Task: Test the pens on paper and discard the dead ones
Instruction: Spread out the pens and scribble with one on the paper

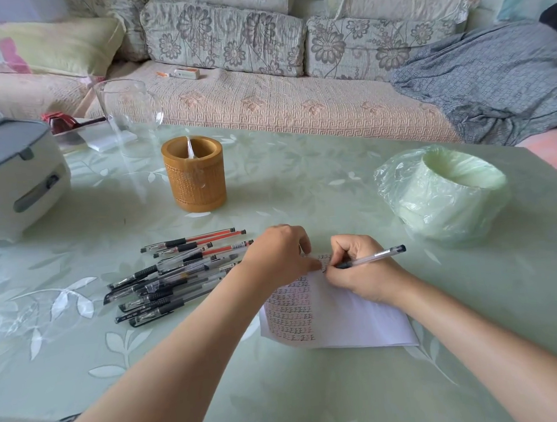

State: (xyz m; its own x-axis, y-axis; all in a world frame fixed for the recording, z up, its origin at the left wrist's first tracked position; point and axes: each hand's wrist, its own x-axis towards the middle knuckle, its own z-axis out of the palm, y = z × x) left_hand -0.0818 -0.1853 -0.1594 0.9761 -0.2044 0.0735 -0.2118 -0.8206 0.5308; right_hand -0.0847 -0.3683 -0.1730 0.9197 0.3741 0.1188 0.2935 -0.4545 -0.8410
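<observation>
Worktop (301, 176) near edge at 6 o'clock, with open room below the paper (344, 321). From the paper: pen pile (176, 277) at 9 o'clock, cup (194, 173) at 11, bagged bin (444, 192) at 2. Left hand (280, 256) presses the paper's far edge and holds nothing. Right hand (363, 270) grip is curled round a pen (376, 257), tip on the paper's far end, barrel pointing to 3.

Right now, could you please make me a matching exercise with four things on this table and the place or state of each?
Things:
1 pen holder
2 bin
3 pile of pens
4 clear pen

Places or states:
a held in the right hand
b lying left of the paper
c brown, standing upright
d lined with a green bag

Pairs: 1-c; 2-d; 3-b; 4-a
</observation>
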